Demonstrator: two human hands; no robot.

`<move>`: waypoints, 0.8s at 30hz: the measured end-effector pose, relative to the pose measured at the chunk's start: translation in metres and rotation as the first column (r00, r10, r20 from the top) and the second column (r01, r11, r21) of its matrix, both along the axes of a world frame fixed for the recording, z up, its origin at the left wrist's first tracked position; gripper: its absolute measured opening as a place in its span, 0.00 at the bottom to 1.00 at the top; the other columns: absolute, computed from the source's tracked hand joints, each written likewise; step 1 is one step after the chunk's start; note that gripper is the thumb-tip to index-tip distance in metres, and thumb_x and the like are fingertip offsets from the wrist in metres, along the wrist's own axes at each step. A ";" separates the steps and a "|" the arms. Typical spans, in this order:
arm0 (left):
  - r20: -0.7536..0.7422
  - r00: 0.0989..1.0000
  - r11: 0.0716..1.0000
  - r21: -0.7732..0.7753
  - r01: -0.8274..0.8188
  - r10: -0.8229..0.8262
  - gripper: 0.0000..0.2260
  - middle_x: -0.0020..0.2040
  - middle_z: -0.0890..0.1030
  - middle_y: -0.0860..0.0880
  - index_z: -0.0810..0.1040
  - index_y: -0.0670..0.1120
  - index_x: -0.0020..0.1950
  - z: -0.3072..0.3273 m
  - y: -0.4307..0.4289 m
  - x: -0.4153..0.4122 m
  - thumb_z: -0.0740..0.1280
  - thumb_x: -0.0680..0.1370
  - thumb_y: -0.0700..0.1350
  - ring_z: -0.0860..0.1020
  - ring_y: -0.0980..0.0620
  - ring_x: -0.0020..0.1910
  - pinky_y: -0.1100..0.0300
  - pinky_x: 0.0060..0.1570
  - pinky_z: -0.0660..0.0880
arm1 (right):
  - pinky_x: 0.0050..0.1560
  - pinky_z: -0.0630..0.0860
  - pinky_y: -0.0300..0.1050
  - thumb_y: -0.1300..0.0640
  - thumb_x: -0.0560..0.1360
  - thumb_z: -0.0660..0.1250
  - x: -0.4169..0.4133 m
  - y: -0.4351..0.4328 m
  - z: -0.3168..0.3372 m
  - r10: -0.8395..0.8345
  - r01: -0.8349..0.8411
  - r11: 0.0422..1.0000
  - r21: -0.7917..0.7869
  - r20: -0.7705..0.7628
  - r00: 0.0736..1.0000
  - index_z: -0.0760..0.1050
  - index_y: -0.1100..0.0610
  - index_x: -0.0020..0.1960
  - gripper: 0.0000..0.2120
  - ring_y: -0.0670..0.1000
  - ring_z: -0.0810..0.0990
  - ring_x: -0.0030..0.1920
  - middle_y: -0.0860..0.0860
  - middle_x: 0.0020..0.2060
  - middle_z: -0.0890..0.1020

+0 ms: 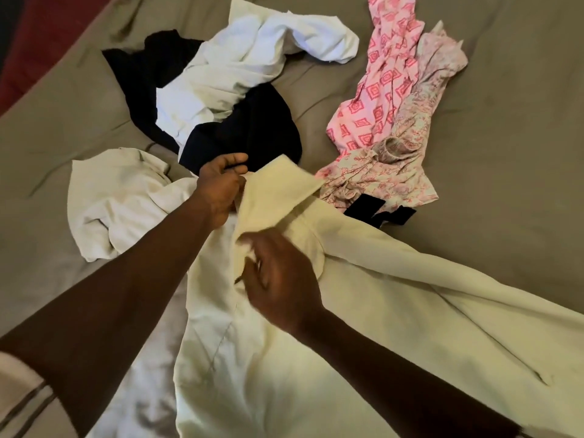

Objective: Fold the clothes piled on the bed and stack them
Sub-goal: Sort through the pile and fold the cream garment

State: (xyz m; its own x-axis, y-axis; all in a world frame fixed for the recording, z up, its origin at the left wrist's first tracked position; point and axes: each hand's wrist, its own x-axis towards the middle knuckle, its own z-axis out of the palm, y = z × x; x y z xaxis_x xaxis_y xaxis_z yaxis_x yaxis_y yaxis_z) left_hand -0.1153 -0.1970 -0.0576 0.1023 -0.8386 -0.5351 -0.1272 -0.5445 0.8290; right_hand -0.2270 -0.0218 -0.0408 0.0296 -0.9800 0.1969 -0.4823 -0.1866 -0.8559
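A pale cream shirt point(363, 311) lies spread across the near half of the bed, its collar point(281, 184) turned up toward the middle. My left hand point(219, 188) grips the shirt at the collar's left end, fingers curled. My right hand point(278, 276) is blurred just below the collar and pinches the cream cloth near the neckline. Behind the collar sits a pile: a white garment point(240, 74) over a black one point(252, 134). A crumpled off-white garment point(120, 200) lies to the left.
Pink patterned clothes point(385, 86) and a pale floral piece point(407, 159) lie at the right, with a small black item point(379, 211) beside them. The olive-grey bedsheet point(505, 137) shows bare on the far right. A dark red surface point(38, 36) borders the bed's upper left edge.
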 end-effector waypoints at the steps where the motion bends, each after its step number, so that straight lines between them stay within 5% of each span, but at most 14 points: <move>1: -0.004 1.000 1.000 0.007 0.003 -0.003 0.22 0.56 0.80 0.46 0.81 0.51 0.53 -0.003 0.000 0.001 0.62 0.76 0.25 0.80 0.49 0.49 0.60 0.39 0.77 | 0.42 0.79 0.51 0.58 0.74 0.70 -0.005 0.013 -0.005 0.185 -0.196 0.979 -0.058 -0.154 0.971 0.78 0.54 0.62 0.16 0.53 0.80 0.47 0.51 0.50 0.79; 4: 0.042 0.999 1.000 0.000 0.027 -0.027 0.23 0.57 0.80 0.44 0.82 0.50 0.57 -0.009 0.000 0.002 0.64 0.74 0.24 0.80 0.50 0.54 0.62 0.45 0.77 | 0.37 0.79 0.49 0.55 0.73 0.72 -0.030 0.052 -0.028 0.604 -0.672 0.738 0.063 -0.506 0.616 0.76 0.50 0.67 0.23 0.56 0.81 0.45 0.52 0.51 0.80; 6: 0.087 0.996 1.000 -0.009 0.025 -0.024 0.25 0.57 0.80 0.46 0.80 0.48 0.63 -0.010 0.001 0.001 0.66 0.74 0.24 0.80 0.50 0.58 0.61 0.52 0.78 | 0.36 0.79 0.50 0.54 0.76 0.68 -0.049 0.069 -0.035 0.741 -0.776 0.602 0.188 -0.494 0.455 0.69 0.50 0.71 0.24 0.57 0.82 0.42 0.53 0.52 0.81; 8: 0.185 0.983 0.998 -0.061 0.006 0.005 0.25 0.55 0.80 0.50 0.76 0.48 0.68 -0.006 0.008 -0.001 0.69 0.75 0.29 0.80 0.51 0.55 0.62 0.55 0.77 | 0.36 0.78 0.50 0.52 0.79 0.65 -0.066 0.076 -0.035 0.697 -0.719 0.679 0.146 -0.436 0.570 0.68 0.53 0.70 0.21 0.55 0.80 0.40 0.53 0.49 0.81; 10: 0.374 0.926 0.986 -0.165 0.014 0.050 0.22 0.52 0.79 0.53 0.74 0.49 0.68 -0.001 0.020 -0.006 0.73 0.75 0.38 0.78 0.54 0.50 0.64 0.53 0.74 | 0.40 0.77 0.52 0.52 0.78 0.68 -0.082 0.073 -0.038 0.425 -0.490 0.872 0.017 -0.524 0.738 0.70 0.55 0.67 0.19 0.54 0.78 0.42 0.53 0.47 0.80; 14: 0.451 0.889 0.978 -0.207 0.016 0.082 0.20 0.46 0.78 0.58 0.75 0.49 0.65 0.011 0.041 -0.012 0.76 0.75 0.47 0.79 0.53 0.49 0.57 0.58 0.76 | 0.52 0.72 0.57 0.59 0.70 0.70 -0.113 0.040 -0.052 -0.006 -0.050 0.998 -0.050 -0.768 0.641 0.72 0.57 0.71 0.30 0.62 0.75 0.55 0.59 0.57 0.77; 17: 0.373 0.920 0.976 -0.214 -0.044 0.123 0.21 0.46 0.78 0.58 0.75 0.50 0.66 0.017 0.049 -0.009 0.75 0.76 0.43 0.79 0.56 0.46 0.56 0.58 0.77 | 0.45 0.71 0.54 0.64 0.73 0.68 -0.129 0.022 -0.059 -0.053 -0.037 0.995 -0.095 -0.796 0.603 0.72 0.57 0.71 0.27 0.60 0.74 0.48 0.58 0.51 0.77; 20: 0.420 0.901 0.976 -0.215 -0.021 0.112 0.20 0.52 0.81 0.55 0.76 0.51 0.66 0.019 0.057 -0.003 0.72 0.75 0.41 0.80 0.52 0.51 0.56 0.58 0.77 | 0.42 0.74 0.54 0.63 0.75 0.65 -0.135 0.015 -0.054 -0.013 -0.095 0.990 -0.101 -0.751 0.660 0.74 0.59 0.67 0.21 0.59 0.75 0.45 0.57 0.47 0.76; 24: 0.766 0.637 0.877 -0.362 0.315 0.087 0.24 0.66 0.73 0.42 0.72 0.47 0.69 0.025 0.088 -0.014 0.69 0.73 0.40 0.75 0.39 0.62 0.48 0.60 0.72 | 0.56 0.75 0.58 0.59 0.74 0.64 -0.138 0.031 -0.045 0.215 -0.270 0.963 0.017 -0.656 0.723 0.75 0.60 0.70 0.25 0.61 0.76 0.53 0.58 0.55 0.78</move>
State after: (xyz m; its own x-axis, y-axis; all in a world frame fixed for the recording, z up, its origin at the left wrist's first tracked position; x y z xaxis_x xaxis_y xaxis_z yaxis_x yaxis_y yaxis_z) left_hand -0.1295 -0.1087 -0.0329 0.1777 -0.9792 0.0976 -0.8355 -0.0977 0.5407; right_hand -0.3654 0.0094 -0.0861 0.4111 -0.9046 0.1123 -0.8424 -0.4241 -0.3324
